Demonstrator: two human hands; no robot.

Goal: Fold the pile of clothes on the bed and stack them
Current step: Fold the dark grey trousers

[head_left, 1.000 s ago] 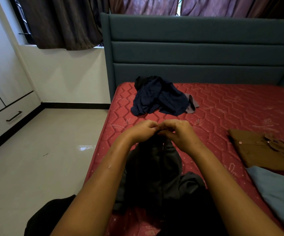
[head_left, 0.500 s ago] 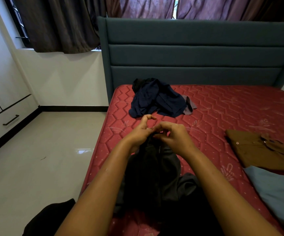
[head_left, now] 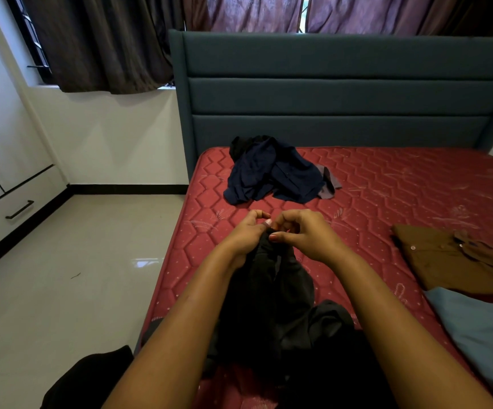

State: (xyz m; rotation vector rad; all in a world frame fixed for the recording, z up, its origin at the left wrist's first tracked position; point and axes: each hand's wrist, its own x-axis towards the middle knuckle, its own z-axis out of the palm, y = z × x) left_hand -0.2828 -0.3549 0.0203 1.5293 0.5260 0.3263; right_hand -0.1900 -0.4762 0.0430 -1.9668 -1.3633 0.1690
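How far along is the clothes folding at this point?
Done: a brown shirt lies folded on the right side of the mattress, with a blue-grey garment beside it, cut off by the frame. In hand: the left hand and right hand pinch the top edge of a dark grey garment. Left: the crumpled navy pile near the headboard is unfolded.

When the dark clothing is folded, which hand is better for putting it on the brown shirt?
Probably the right hand: the brown shirt lies on its side of the mattress, and the left hand is farther off. Both hands pinch the dark clothing now.
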